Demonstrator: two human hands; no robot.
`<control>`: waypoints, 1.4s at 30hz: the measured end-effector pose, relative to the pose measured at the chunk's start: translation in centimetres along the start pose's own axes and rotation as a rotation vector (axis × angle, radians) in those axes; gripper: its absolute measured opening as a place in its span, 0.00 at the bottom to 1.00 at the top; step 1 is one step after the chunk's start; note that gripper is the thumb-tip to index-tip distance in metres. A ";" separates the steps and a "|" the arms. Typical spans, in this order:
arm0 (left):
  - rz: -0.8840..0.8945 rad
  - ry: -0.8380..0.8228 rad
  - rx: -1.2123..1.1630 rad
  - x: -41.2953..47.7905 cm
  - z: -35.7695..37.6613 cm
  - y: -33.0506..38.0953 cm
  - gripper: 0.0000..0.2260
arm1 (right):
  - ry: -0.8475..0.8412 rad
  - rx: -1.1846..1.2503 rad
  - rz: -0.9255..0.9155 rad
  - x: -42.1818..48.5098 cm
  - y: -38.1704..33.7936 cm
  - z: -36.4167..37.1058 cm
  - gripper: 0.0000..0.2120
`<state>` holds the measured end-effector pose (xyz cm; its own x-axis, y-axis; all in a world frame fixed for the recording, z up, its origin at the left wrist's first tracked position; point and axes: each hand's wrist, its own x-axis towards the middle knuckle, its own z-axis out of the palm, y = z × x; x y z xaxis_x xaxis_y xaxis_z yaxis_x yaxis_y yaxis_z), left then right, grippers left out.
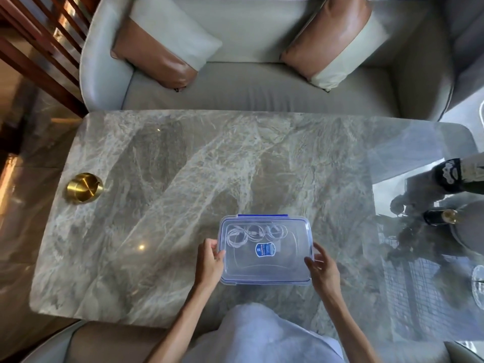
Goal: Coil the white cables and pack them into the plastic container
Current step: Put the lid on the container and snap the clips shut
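Head view: I am seeing the container (264, 282) sitting on the near middle of the marble table (162, 184), with its clear lid (285, 260) lying on top. The white cables (237, 236) are lying coiled inside, along the far side. The left hand (209, 264) is gripping the container's left edge, between the cables and the near corner. The right hand (321, 269) is gripping the right edge, thumb resting on the lid. A brass dish (83, 188) is standing well apart, far left.
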<state>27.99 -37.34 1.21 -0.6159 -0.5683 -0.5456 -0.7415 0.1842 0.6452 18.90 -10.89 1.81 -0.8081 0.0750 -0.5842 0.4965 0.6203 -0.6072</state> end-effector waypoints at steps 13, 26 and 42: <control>0.077 -0.196 0.778 -0.7 2.5 5.2 0.38 | -0.070 -0.253 -0.326 9.6 -10.8 1.0 0.27; -0.256 -0.398 -0.255 5.0 1.4 5.1 0.18 | -0.239 0.469 0.156 3.5 -2.8 2.8 0.15; -0.101 0.003 0.292 4.3 3.3 5.9 0.16 | 0.320 0.024 -0.006 1.6 -4.2 6.3 0.14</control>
<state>20.13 -36.08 0.92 -0.5349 -0.5980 -0.5969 -0.8442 0.3493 0.4066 17.50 -18.31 -0.02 -0.8675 0.3157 -0.3843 0.4962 0.6027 -0.6249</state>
